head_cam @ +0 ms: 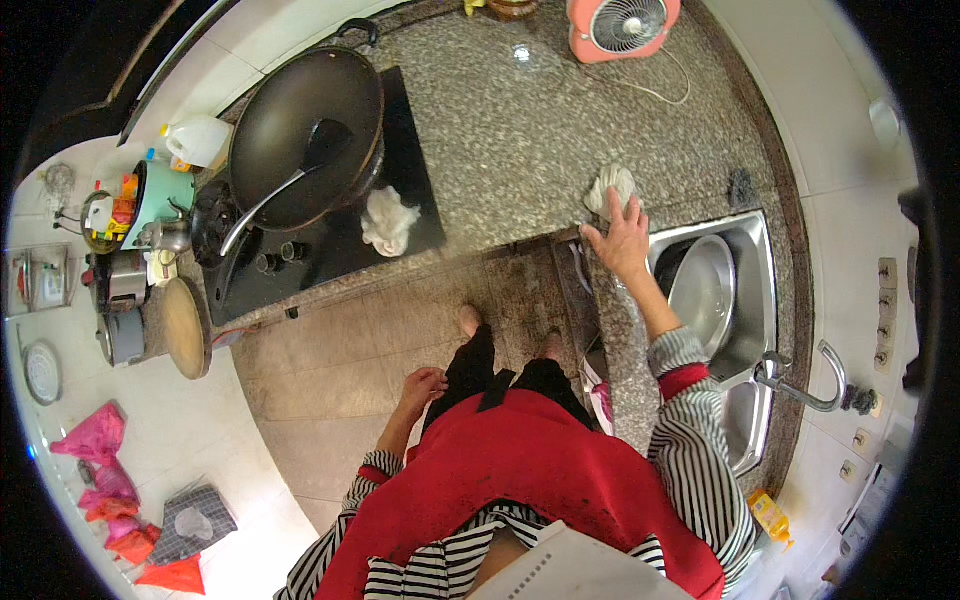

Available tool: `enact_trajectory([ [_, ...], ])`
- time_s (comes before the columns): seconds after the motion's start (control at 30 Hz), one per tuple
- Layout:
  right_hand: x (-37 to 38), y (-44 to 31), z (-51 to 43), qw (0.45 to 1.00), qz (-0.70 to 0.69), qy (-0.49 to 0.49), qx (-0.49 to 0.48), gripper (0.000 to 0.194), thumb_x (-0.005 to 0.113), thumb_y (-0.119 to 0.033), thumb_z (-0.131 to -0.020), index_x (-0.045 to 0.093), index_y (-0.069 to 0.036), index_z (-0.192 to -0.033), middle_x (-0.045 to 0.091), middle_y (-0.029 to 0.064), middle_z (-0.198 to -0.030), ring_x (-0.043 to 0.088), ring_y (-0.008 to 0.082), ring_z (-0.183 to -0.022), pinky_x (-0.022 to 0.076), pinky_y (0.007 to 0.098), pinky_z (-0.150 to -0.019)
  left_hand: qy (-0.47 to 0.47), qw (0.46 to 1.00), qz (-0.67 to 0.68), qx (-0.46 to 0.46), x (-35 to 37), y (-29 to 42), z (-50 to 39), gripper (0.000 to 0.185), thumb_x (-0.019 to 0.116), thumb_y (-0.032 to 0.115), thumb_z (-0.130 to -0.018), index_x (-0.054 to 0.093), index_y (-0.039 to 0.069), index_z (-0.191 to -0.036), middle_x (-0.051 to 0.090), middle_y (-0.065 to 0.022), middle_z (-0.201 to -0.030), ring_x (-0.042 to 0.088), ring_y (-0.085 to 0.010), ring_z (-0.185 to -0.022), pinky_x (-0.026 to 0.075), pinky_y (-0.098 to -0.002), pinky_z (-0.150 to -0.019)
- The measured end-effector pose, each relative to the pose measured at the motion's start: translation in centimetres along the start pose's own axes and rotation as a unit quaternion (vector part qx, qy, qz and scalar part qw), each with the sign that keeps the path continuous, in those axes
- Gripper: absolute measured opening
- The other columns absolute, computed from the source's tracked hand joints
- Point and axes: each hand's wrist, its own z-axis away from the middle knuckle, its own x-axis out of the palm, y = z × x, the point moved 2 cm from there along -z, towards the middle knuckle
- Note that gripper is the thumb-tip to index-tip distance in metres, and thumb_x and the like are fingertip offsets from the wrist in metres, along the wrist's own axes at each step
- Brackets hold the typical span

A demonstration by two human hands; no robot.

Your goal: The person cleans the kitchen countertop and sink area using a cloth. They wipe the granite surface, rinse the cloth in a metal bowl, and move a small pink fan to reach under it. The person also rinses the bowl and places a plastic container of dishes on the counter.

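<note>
My right hand [621,238] reaches over the corner of the granite counter [510,135], its fingertips on a crumpled pale cloth [609,189]; whether the fingers grip it cannot be told. My left hand [424,388] hangs low beside my leg with fingers loosely curled, and nothing shows in it. A second crumpled white cloth [390,222] lies on the black glass cooktop [412,165]. On the cooktop stands a large dark wok [277,127] with a spatula [277,191] resting inside. To the right of my right hand, a metal basin [701,292] leans in the stainless-steel sink [756,277].
A pink fan [585,34] with a cord stands at the counter's back. Left of the cooktop are a round wooden board [184,328], a kettle [171,234], pots and a white jug [199,140]. A curved faucet [814,403] rises by the sink, near a yellow bottle [769,516].
</note>
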Motion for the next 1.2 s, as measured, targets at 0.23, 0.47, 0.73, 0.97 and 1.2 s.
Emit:
enact_trajectory([
  [0.23,0.8,-0.6,-2.3,0.983,-0.048,0.176,0.018,0.05,0.06,-0.004,-0.074,0.058,-0.02,-0.121,0.06,0.0144,-0.115,0.057,0.0371,-0.1,0.0476,0.0437,-0.083,0.065,0.994,0.056,0.064,-10.3,2.6,-2.7,0.019,0.059,0.016,-0.093,0.065,0.003,-0.106,0.07,-0.0086,-0.091,0.067,-0.0171,-0.077,0.055,-0.0289,-0.067],
  [0.47,-1.1,-10.1,-10.8,0.933,-0.358,0.012,-0.006,0.043,0.053,-0.004,-0.079,0.063,-0.014,-0.119,0.066,0.0099,-0.091,0.061,0.0155,-0.074,0.0504,0.0302,-0.07,0.096,0.985,0.142,0.026,-13.2,2.7,-4.2,0.017,0.057,0.01,-0.092,0.063,0.001,-0.105,0.069,-0.0098,-0.089,0.066,-0.0175,-0.071,0.054,-0.0276,-0.06],
  [0.73,1.1,-15.4,-30.4,0.961,-0.181,0.168,-0.126,0.043,0.055,-0.001,-0.079,0.057,-0.012,-0.12,0.058,0.0163,-0.118,0.058,0.0343,-0.102,0.0487,0.0414,-0.085,0.127,0.968,0.211,-0.043,-6.5,-0.2,-2.2,0.026,0.06,0.02,-0.094,0.061,0.0,-0.111,0.068,-0.0126,-0.095,0.068,-0.0232,-0.08,0.056,-0.032,-0.067],
  [0.97,10.3,-13.3,-39.7,0.976,0.0,0.195,0.094,0.06,0.069,-0.017,-0.075,0.047,-0.02,-0.13,0.052,0.0106,-0.13,0.043,0.0326,-0.125,0.0409,0.0535,-0.092,0.169,0.947,0.228,-0.149,-3.8,-1.3,-0.1,0.029,0.065,0.02,-0.091,0.06,0.0,-0.112,0.068,-0.0146,-0.097,0.068,-0.0266,-0.084,0.057,-0.0361,-0.068],
  [1.2,11.1,-13.4,-38.8,0.963,-0.09,0.242,-0.082,0.047,0.058,0.005,-0.066,0.061,-0.012,-0.111,0.061,0.0142,-0.117,0.054,0.0357,-0.112,0.0449,0.0453,-0.091,0.147,0.955,0.229,-0.122,-3.3,-1.0,-0.9,0.027,0.064,0.019,-0.093,0.06,0.0,-0.111,0.068,-0.0155,-0.098,0.068,-0.0272,-0.085,0.057,-0.0367,-0.068],
])
